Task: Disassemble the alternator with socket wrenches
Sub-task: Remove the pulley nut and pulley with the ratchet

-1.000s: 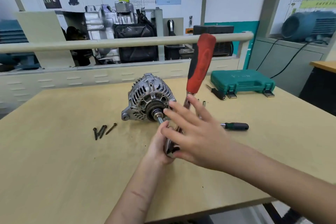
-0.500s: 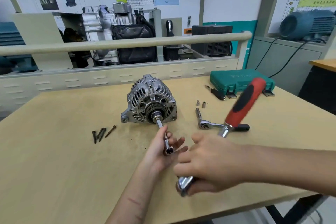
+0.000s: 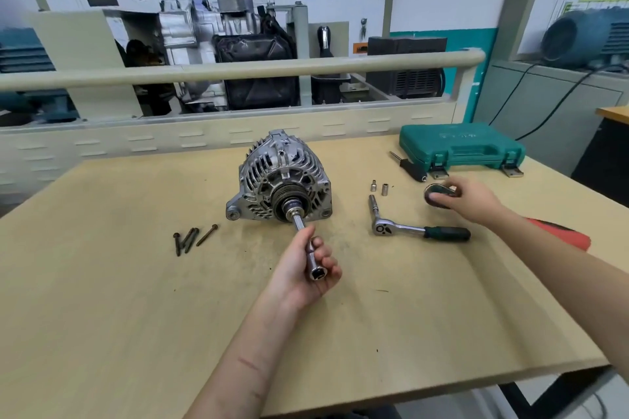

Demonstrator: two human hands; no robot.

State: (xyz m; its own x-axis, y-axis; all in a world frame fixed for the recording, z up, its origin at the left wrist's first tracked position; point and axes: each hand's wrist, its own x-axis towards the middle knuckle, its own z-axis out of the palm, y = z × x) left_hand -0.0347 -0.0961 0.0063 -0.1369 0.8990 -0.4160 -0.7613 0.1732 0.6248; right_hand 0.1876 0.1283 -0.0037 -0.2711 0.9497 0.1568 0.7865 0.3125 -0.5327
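Note:
The silver alternator (image 3: 282,177) stands on the wooden table (image 3: 102,282) with its pulley facing me. A long socket bar (image 3: 316,270) sticks out of the pulley toward me. My left hand (image 3: 299,279) is wrapped around that bar near its open square end. Far to the right, my right hand (image 3: 473,201) grips the round metal head (image 3: 434,196) of the red-handled wrench. Its red handle (image 3: 561,236) lies low over the table behind my forearm, which hides most of the shaft.
A small ratchet with a dark green grip (image 3: 418,230) lies right of the alternator, with two small sockets (image 3: 379,187) just behind it. Several long bolts (image 3: 190,238) lie to the left. A closed green tool case (image 3: 459,146) and a black-handled tool (image 3: 410,168) sit at the back right.
My right hand pulled the red-handled wrench off the socket bar and carried it right and away, down to the table. My left hand stayed on the bar.

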